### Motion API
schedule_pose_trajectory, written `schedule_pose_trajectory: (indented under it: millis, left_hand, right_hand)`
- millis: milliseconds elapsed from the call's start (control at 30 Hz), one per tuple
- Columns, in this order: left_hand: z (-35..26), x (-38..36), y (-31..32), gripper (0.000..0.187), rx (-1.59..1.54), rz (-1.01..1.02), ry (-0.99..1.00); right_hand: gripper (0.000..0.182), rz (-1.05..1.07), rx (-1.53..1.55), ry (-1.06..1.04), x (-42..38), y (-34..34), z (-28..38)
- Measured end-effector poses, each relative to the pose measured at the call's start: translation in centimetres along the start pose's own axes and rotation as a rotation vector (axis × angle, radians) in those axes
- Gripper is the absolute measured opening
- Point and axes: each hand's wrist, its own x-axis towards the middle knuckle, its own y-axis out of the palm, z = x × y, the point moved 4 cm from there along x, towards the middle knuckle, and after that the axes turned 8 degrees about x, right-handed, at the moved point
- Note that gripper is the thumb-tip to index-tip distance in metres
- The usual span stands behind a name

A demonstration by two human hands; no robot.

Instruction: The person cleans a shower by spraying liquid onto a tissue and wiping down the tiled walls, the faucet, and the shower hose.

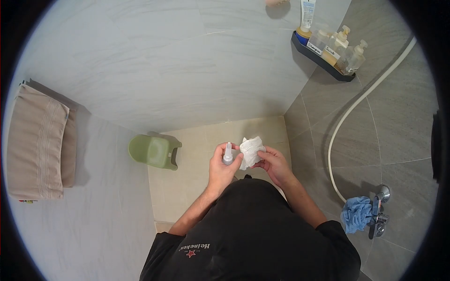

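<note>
In the head view my left hand (220,172) is wrapped round a small bottle with a white pump top (228,154); its body is mostly hidden by my fingers and by the view from above. A crumpled white tissue (252,151) is pinched in my right hand (277,166), thumb on top and fingers beneath. The tissue's left edge reaches my left thumb, close beside the bottle. Both hands are in front of my body, above the beige floor tiles.
A green plastic stool (152,151) stands on the floor to the left. A black corner shelf (323,61) carries several bottles and a tube. A white hose (331,140) curves down the right wall to a tap (378,220), where a blue mesh sponge (357,214) hangs. Brown towels (37,145) hang at left.
</note>
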Motion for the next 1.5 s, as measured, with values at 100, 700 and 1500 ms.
schedule_pose_trajectory:
  millis: [100, 700, 1500]
  left_hand:
    - [0.3, 0.1, 0.0, 0.032, -0.138, 0.05, -0.14]
    - [0.2, 0.3, -1.9, 0.033, -0.219, 0.287, -0.316]
    - [2.6, -1.4, -20.2, 0.046, 0.021, -0.545, -0.269]
  right_hand:
    - [0.032, 0.015, -0.018, 0.003, 0.0, -0.5, -0.1]
    - [0.045, 0.089, 0.262, 0.035, 2.3, -0.8, 0.3]
    - [0.031, 0.45, -0.188, 0.545, 16.3, 18.6, -7.7]
